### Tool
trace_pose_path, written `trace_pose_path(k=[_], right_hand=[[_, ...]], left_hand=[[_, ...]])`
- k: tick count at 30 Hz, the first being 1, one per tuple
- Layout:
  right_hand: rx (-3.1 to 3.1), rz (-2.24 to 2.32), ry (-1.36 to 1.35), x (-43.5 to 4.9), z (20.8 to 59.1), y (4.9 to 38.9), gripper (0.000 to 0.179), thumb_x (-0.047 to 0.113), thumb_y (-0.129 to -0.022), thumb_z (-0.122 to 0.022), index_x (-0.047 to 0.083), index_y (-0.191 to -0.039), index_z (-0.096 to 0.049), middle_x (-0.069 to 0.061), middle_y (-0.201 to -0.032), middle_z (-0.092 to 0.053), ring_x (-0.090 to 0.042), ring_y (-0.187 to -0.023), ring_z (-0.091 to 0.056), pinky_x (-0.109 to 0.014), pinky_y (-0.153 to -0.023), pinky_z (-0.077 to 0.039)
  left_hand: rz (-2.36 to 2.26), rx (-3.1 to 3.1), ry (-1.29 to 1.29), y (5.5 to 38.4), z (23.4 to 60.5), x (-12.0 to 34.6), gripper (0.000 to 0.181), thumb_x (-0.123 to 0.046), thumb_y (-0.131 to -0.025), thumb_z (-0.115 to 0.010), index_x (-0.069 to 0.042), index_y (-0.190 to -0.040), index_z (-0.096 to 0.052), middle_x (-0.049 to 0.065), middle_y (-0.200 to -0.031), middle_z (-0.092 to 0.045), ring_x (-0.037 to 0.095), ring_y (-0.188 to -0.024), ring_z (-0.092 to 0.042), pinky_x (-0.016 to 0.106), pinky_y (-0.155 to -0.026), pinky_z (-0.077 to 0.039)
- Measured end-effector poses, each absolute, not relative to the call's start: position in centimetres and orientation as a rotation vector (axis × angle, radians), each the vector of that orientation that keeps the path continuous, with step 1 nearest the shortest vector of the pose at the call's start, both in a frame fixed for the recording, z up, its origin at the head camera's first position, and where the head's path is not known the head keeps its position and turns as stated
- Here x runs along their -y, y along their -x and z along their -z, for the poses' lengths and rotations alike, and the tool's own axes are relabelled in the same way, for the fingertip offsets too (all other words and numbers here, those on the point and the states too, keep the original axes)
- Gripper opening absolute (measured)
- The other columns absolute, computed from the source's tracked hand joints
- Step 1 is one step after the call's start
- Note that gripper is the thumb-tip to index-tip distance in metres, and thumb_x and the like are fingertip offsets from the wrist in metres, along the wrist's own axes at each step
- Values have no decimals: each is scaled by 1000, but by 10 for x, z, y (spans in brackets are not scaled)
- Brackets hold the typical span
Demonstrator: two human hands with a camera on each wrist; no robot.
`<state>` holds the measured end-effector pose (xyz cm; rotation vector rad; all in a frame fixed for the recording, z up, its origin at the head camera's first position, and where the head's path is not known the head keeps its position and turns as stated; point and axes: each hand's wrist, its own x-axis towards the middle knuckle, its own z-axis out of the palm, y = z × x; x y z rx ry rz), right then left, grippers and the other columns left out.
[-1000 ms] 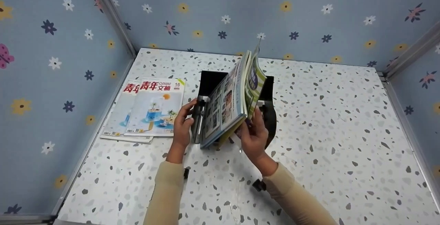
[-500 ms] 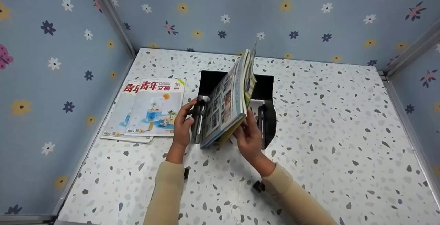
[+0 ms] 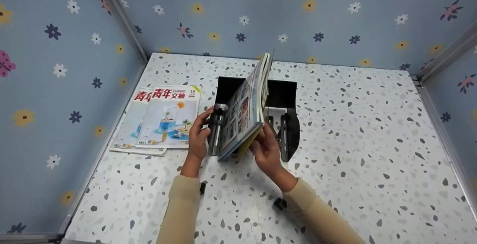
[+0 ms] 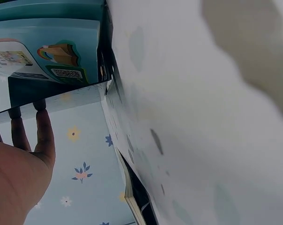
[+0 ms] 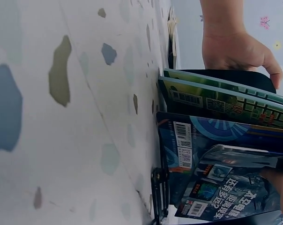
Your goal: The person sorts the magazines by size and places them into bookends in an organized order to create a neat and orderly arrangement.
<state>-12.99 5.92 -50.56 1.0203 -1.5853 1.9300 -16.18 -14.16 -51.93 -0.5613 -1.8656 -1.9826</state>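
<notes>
In the head view several magazines [image 3: 242, 111] lean to the right in a black desktop book rack [image 3: 283, 93]. My left hand [image 3: 197, 136] rests on the rack's left side panel; the left wrist view shows its fingers [image 4: 45, 136] extended against that panel. My right hand [image 3: 267, 152] holds the rightmost magazine near its lower front edge. In the right wrist view, this dark magazine [image 5: 226, 192] has white lettering and slants beside a blue magazine [image 5: 216, 133] and green magazines [image 5: 202, 98]. Part of the right hand's grip is hidden behind the covers.
Two overlapping magazines [image 3: 167, 119] lie flat left of the rack, red titles upward. The rack's right side panel [image 3: 292, 136] stands beyond my right hand. Flower-patterned walls [image 3: 261, 16] border the speckled white tabletop [image 3: 365, 143] at the back and sides.
My right hand has moved slightly left with the rightmost magazine, bringing it closer against the others. More of the rack's right part shows. The left hand has stayed in place.
</notes>
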Motion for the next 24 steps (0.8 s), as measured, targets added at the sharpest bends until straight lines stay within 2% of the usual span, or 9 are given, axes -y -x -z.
trace_pose_path(k=[2,4,6,8,12,16,19,21,24], right_hand=[[1616,-1901,-1002,-59,508,129,90,-33,-70,-31,25,-139,-24,-2,-132,-44,-14,-78,-57,-30,-48,-39],[1638,-1877,-979,-58,510,129,92,-33,-70,-32,27,-139,-24,0,-134,-41,-13,-97,-55,-30,-51,-41],[1646,-1857,-962,-58,512,129,93,-33,-69,-33,27,-139,-24,1,-135,-40,-14,-102,-54,-29,-52,-41],[1646,-1847,-959,-58,513,128,94,-34,-68,-33,27,-139,-24,1,-135,-40,-16,-85,-56,-27,-49,-40],[1663,-1826,-954,-58,515,128,90,-32,-69,-33,23,-139,-23,0,-132,-45,-25,-59,-48,-28,-46,-39],[1718,-1830,-936,-59,517,128,77,-27,-74,-33,15,-138,-22,-3,-129,-48,-26,-54,-47,-28,-45,-39],[1763,-1806,-915,-58,518,128,66,-25,-76,-35,4,-134,-21,-9,-130,-46,-23,-69,-54,-29,-46,-40],[1773,-1781,-909,-57,519,128,63,-27,-75,-36,-4,-131,-19,-13,-131,-43,-22,-85,-57,-33,-50,-43],[1776,-1726,-903,-56,519,129,63,-31,-70,-39,-11,-126,-18,-16,-132,-39,-24,-104,-54,-40,-57,-46]], left_hand=[[1985,1860,563,162,519,141,49,-11,-81,-38,12,-124,-38,27,-132,-36,21,-104,-47,31,-84,-39],[1982,1855,561,162,519,141,49,-11,-81,-38,13,-124,-39,28,-131,-36,21,-105,-47,32,-84,-39],[1979,1855,559,162,519,141,49,-11,-81,-38,13,-124,-39,28,-131,-36,21,-105,-47,35,-84,-38],[1971,1860,553,162,520,141,49,-11,-81,-39,14,-123,-39,29,-130,-37,20,-105,-47,36,-84,-38],[1966,1867,554,162,520,141,49,-11,-82,-38,14,-123,-39,29,-130,-36,19,-103,-48,34,-83,-38],[1978,1852,571,162,519,141,49,-12,-82,-37,14,-124,-38,29,-130,-36,18,-101,-48,35,-83,-39],[1970,1843,583,162,519,142,50,-14,-83,-38,14,-124,-38,29,-130,-36,19,-101,-48,35,-83,-38],[1972,1841,586,162,519,142,50,-15,-83,-39,14,-124,-38,30,-130,-36,19,-101,-48,34,-83,-39],[1974,1839,584,162,519,141,50,-14,-83,-38,15,-123,-38,30,-130,-36,19,-100,-48,30,-82,-39]])
